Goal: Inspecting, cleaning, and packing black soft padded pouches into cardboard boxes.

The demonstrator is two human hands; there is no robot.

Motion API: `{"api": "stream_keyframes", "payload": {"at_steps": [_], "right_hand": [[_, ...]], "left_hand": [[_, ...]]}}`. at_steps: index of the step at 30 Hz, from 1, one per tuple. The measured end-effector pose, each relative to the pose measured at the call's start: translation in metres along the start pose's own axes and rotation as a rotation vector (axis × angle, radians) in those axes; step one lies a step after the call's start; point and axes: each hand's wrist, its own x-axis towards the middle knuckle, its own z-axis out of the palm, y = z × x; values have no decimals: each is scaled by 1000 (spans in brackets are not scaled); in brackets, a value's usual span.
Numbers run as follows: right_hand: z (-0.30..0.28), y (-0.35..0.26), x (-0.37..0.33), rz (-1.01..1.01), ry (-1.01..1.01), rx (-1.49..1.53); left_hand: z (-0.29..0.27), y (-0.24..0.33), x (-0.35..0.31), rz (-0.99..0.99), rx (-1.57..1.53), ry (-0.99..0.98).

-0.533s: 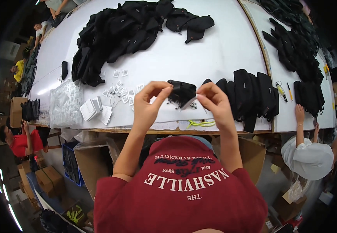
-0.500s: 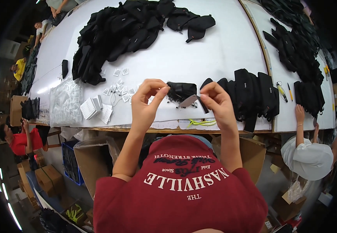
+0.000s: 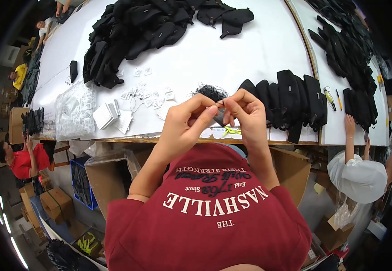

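Note:
Over the table's near edge, my left hand [image 3: 188, 118] and my right hand [image 3: 247, 113] come together, fingertips nearly meeting. Both are closed in a pinch on a thin black string [image 3: 220, 103], largely covered by the fingers. A small grey tag [image 3: 219, 119] shows just below the fingertips; whether it hangs from the string I cannot tell. Right behind my hands lies a tangle of black strings [image 3: 211, 92]. To the right of my right hand stands a row of black fabric pouches [image 3: 288, 97].
A large heap of black pouches [image 3: 137, 31] lies at the far left. Nearer are loose white tags [image 3: 152, 98], stacked white cards [image 3: 106, 116] and a clear plastic bag [image 3: 75, 110]. A yellow-green cord [image 3: 231, 131] lies at the edge. Co-workers sit at both sides.
My hands, apart before, have drawn together with their fingertips almost touching. The grey tag has dropped lower between them. The black string tangle shows more plainly behind them.

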Motion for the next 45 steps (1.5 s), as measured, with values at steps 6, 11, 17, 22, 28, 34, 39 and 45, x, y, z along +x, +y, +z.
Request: {"api": "stream_keyframes", "payload": {"at_steps": [6,11,17,22,28,34,39,45], "right_hand": [[3,2,-1,24,74,-16],[1,2,0,12,86,31],[-6,-1,-2,-154,27,-159],[2,-12,-9,-132,-95,-31],[9,-37,-5,3,-242,158],[28,-34,3,293,-722,331],[28,-30,4,358,-727,502],[32,-11,-1,312,-702,674]], "left_hand": [[4,5,8,22,199,12],[7,5,12,41,189,15],[4,-3,14,-6,166,-34],[3,-28,16,-37,-142,-87],[19,-64,-27,97,-53,347],[32,-89,-68,-118,-253,131],[24,-102,-58,-67,-49,19],[34,-74,-62,-259,-325,-10]]}}
